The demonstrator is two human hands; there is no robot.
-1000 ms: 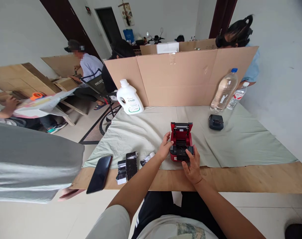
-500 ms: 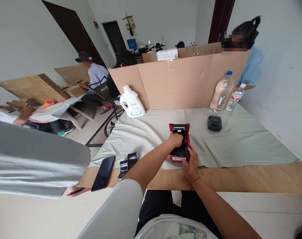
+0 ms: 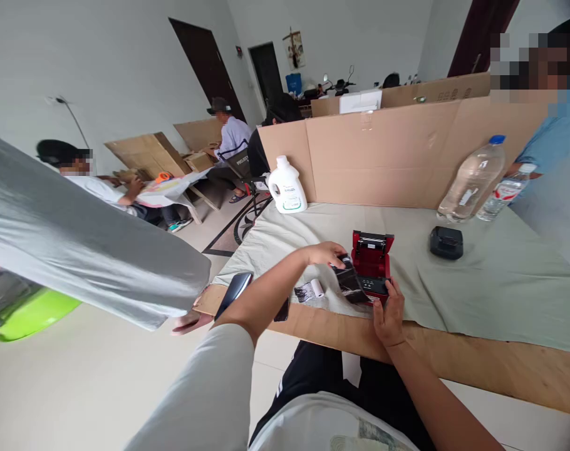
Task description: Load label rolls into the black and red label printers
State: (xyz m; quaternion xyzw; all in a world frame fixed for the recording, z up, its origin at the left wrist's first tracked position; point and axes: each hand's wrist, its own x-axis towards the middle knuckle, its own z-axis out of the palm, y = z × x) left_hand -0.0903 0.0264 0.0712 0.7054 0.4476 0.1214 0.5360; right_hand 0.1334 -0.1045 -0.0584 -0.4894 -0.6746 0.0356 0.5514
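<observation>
Pinched in the left hand (image 3: 326,254), a black crumpled strip (image 3: 348,283) hangs just beside the small red printer with open lid (image 3: 372,266), which the right hand (image 3: 388,310) clasps at its front on the pale green cloth (image 3: 477,282).

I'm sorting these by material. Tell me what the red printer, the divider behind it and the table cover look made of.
Red printer: looks like moulded plastic, smooth red shell with black panel.
Divider: corrugated cardboard, brown, matte, with fold creases.
Table cover: pale green fabric, wrinkled and soft-looking.
</observation>
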